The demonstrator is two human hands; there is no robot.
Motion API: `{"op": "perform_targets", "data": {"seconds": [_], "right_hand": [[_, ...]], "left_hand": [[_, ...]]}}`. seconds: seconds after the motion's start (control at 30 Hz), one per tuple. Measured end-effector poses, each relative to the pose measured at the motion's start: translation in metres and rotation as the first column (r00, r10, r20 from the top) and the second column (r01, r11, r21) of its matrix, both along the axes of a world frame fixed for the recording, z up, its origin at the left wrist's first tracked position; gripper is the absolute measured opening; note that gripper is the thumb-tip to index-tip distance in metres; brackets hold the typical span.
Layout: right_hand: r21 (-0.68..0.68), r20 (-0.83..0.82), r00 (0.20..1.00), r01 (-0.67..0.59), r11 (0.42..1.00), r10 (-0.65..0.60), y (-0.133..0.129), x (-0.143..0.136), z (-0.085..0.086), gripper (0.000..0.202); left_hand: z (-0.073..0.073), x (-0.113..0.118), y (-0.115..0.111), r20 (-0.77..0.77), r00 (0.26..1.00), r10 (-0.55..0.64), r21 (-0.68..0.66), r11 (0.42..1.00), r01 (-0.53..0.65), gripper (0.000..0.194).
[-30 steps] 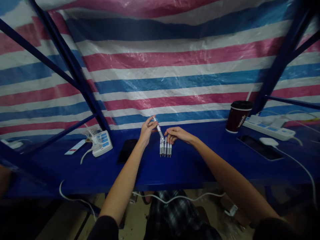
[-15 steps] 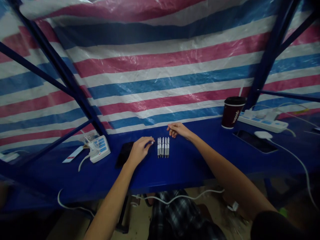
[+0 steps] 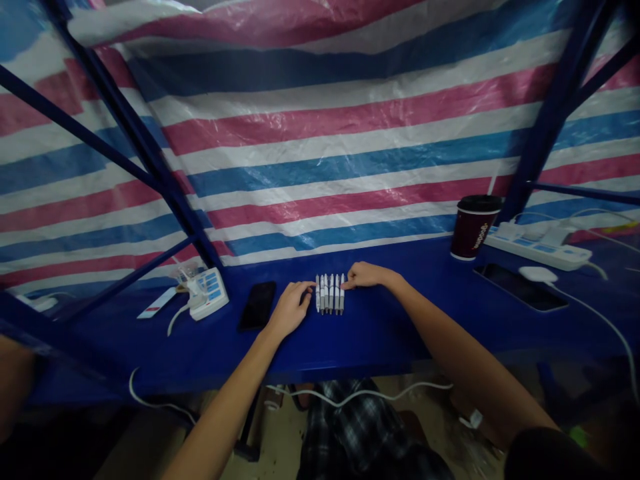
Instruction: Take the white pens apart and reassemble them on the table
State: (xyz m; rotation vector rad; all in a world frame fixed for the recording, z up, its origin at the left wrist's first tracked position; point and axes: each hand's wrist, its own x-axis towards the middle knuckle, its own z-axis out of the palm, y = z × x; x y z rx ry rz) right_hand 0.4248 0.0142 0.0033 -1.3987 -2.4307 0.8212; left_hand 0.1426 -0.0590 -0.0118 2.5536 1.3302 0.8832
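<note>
Several white and grey pens point(image 3: 331, 295) lie side by side in an upright row on the blue table point(image 3: 395, 327). From the left, my left hand point(image 3: 291, 309) reaches the row; its index finger is stretched to the leftmost pen and its thumb is apart, with nothing held. On the other side, my right hand point(image 3: 363, 275) has its fingers curled, with a fingertip against the upper part of the rightmost pen. It is too small to tell whether anything is inside those curled fingers.
A black phone point(image 3: 257, 305) lies left of my left hand, near a power strip point(image 3: 210, 293) and a card point(image 3: 157, 303). At right stand a dark red cup point(image 3: 473, 227), another power strip point(image 3: 540, 250) and a phone point(image 3: 520, 287) with a white charger point(image 3: 537, 274).
Both hands have come against the ends of the pen row. My left index finger has stretched out, and a pen now lies at the row's left end. The view has shifted slightly.
</note>
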Motion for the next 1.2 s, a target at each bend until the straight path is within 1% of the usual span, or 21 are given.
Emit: {"op": "perform_targets", "data": {"seconds": [0.1, 0.17, 0.23, 0.33, 0.4, 0.47, 0.53, 0.67, 0.77, 0.83, 0.9, 0.93, 0.97, 1.03, 1.07, 1.1, 1.17, 1.2], "right_hand": [[-0.093, -0.038, 0.999, 0.021, 0.995, -0.025, -0.001, 0.009, 0.004, 0.043], [-0.115, -0.019, 0.998, 0.061, 0.992, -0.063, -0.002, 0.015, 0.008, 0.044], [-0.097, 0.025, 0.994, 0.105, 0.99, -0.103, -0.005, 0.018, 0.011, 0.05], [-0.048, 0.111, 0.981, 0.165, 0.985, -0.159, -0.009, 0.013, 0.014, 0.059], [-0.025, 0.156, 0.969, 0.196, 0.98, -0.19, -0.012, 0.005, 0.014, 0.055], [-0.027, 0.165, 0.963, 0.221, 0.975, -0.214, -0.015, -0.002, 0.015, 0.045], [-0.038, 0.159, 0.955, 0.259, 0.965, -0.25, -0.017, -0.004, 0.016, 0.038], [-0.053, 0.107, 0.924, 0.373, 0.926, -0.366, -0.014, 0.004, 0.015, 0.038], [-0.166, -0.021, 0.918, 0.388, 0.906, -0.397, -0.005, 0.012, 0.008, 0.036], [-0.273, -0.118, 0.916, 0.34, 0.9, -0.383, -0.001, 0.017, 0.003, 0.033], [-0.339, -0.257, 0.908, 0.234, 0.911, -0.33, 0.001, 0.02, 0.001, 0.028], [-0.348, -0.334, 0.897, 0.169, 0.922, -0.29, -0.001, 0.02, 0.001, 0.026], [-0.342, -0.404, 0.881, 0.105, 0.934, -0.248, -0.003, 0.021, 0.003, 0.027], [-0.31, -0.485, 0.86, 0.002, 0.951, -0.16, -0.009, 0.018, 0.011, 0.033], [-0.289, -0.495, 0.861, -0.041, 0.956, -0.113, -0.013, 0.016, 0.016, 0.036], [-0.268, -0.494, 0.867, -0.083, 0.96, -0.063, -0.016, 0.014, 0.021, 0.036], [-0.251, -0.495, 0.868, -0.175, 0.952, 0.029, -0.017, 0.009, 0.03, 0.033], [-0.252, -0.51, 0.859, -0.21, 0.945, 0.055, -0.016, 0.008, 0.033, 0.031]], "left_hand": [[-0.003, -0.001, 0.001, 0.009, 1.0, -0.005, -0.025, 1.0, 0.005, 0.034], [-0.005, -0.001, 0.002, 0.008, 1.0, -0.008, -0.033, 0.999, 0.008, 0.034], [-0.006, 0.0, 0.003, 0.009, 1.0, -0.004, -0.033, 0.999, 0.005, 0.034], [-0.008, 0.002, 0.003, 0.019, 1.0, 0.007, -0.035, 0.999, -0.006, 0.034], [-0.009, 0.003, 0.003, 0.018, 1.0, 0.01, -0.037, 0.999, -0.009, 0.035], [-0.009, 0.004, 0.002, 0.006, 1.0, 0.004, -0.042, 0.999, -0.003, 0.035], [-0.009, 0.005, 0.0, -0.008, 1.0, -0.012, -0.044, 0.999, 0.012, 0.035], [-0.008, 0.01, -0.004, -0.025, 0.999, -0.044, -0.026, 0.999, 0.044, 0.035], [-0.009, 0.013, -0.004, -0.024, 0.998, -0.065, -0.023, 0.998, 0.064, 0.036], [-0.01, 0.014, -0.004, -0.006, 0.997, -0.073, -0.043, 0.996, 0.073, 0.035], [-0.009, 0.014, -0.004, 0.038, 0.998, -0.05, -0.055, 0.997, 0.053, 0.034], [-0.007, 0.015, -0.005, 0.067, 0.997, -0.025, -0.037, 0.999, 0.027, 0.034], [-0.004, 0.017, -0.006, 0.092, 0.996, 0.003, 0.005, 1.0, -0.003, 0.034], [0.005, 0.024, -0.007, 0.112, 0.993, 0.031, 0.149, 0.988, -0.048, 0.036], [0.011, 0.029, -0.006, 0.091, 0.996, 0.018, 0.228, 0.973, -0.038, 0.039], [0.017, 0.036, -0.004, 0.049, 0.999, -0.013, 0.284, 0.959, -0.001, 0.044], [0.028, 0.051, 0.006, -0.04, 0.995, -0.088, 0.357, 0.929, 0.096, 0.055], [0.032, 0.058, 0.013, -0.077, 0.991, -0.113, 0.367, 0.921, 0.134, 0.056]]}}
